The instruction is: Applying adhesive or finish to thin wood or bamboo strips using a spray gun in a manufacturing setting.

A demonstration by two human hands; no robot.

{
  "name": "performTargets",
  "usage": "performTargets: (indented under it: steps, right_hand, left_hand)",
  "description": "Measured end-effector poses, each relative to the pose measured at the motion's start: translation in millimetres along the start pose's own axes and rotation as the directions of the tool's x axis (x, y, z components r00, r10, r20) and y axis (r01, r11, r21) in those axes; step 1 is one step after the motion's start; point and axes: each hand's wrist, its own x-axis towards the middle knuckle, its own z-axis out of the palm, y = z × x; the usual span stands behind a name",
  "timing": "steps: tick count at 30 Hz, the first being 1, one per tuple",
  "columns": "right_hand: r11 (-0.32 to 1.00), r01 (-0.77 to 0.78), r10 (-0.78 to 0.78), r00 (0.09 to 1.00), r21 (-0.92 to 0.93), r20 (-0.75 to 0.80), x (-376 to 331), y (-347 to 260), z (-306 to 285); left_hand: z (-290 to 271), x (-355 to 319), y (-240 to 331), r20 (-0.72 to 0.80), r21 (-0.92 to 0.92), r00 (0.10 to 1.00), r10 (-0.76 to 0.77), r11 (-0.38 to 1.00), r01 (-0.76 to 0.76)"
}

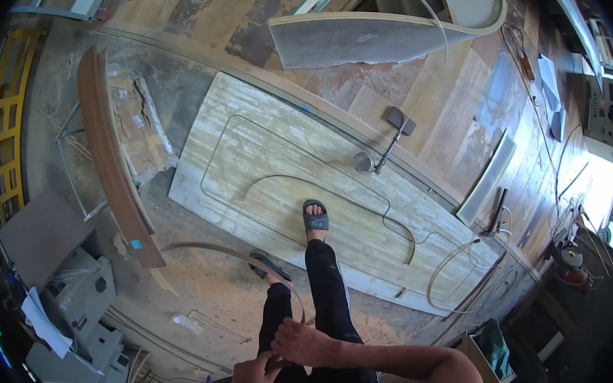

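Fingers (284, 339) of the right hand (311, 343): bent and together at a brown strip (213, 246); whether they clamp on it cannot be told. Fingers of the left hand (247, 381): bent, thumb laid along, clamped on the same strip, just beside the right hand. Brown strip, thin and bendable: rises ahead of the fingers, then bows away to their left, its far end near the foot of a curved brown panel (110, 157). Pale board (256, 115), large, worn: flat on the floor, ahead of the fingers and running off to their right; one sandalled foot (315, 218) upon it, the other (269, 268) beside its near edge. Mallet-like tool, dark-headed (398, 120), and round clear container (364, 162): side by side, well ahead and right of the fingers. Rounded cabinet piece (362, 37): farthest ahead. Yellow frame (13, 100), ladder-like: far left and ahead. Grey machine housing (86, 295): left of the fingers. Green bag (492, 349), in an open box: right of the fingers.
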Motion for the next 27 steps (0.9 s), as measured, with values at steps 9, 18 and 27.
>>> performTargets:
  steps: [9, 18, 27]
  right_hand:
    - [0.987, -0.160, 0.112, 0.796, -0.029, -0.594, -21.1, 241.6, -61.0]
    - [0.490, -0.805, 0.760, 0.583, -0.335, -0.287, -151.8, 549.0, -43.8]
    - [0.558, -0.717, 0.699, 0.677, -0.418, -0.229, -186.5, 605.2, -46.5]
  left_hand:
    - [65.0, -147.0, -118.2, 0.145, 0.142, 0.950, -0.278, 0.956, 0.258]
    - [116.3, -232.3, -81.6, 0.354, -0.112, 0.771, -0.530, 0.794, 0.597]
    - [108.2, -205.1, -22.7, 0.219, 0.000, 0.637, -0.739, 0.653, 0.757]
